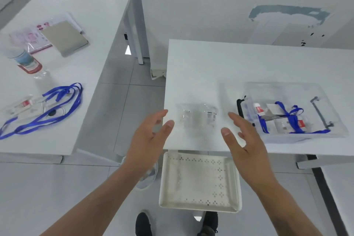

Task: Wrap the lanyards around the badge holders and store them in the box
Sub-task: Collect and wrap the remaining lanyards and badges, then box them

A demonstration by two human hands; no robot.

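A clear plastic box (pixel 333 113) stands on the right table and holds badge holders (pixel 278 119) wrapped in blue lanyards. On the left table lie loose blue lanyards (pixel 57 107) attached to clear badge holders (pixel 24 106). A clear lid or plastic sheet (pixel 197 116) lies near the right table's front edge. My left hand (pixel 149 140) and my right hand (pixel 243 136) hover on either side of it with fingers spread, holding nothing.
A white perforated tray (pixel 199 182) sits low below the right table's front edge. The left table also carries a water bottle (pixel 26 63), a grey pad (pixel 65 37) and printed sheets (pixel 26 38). A floor gap separates the two tables.
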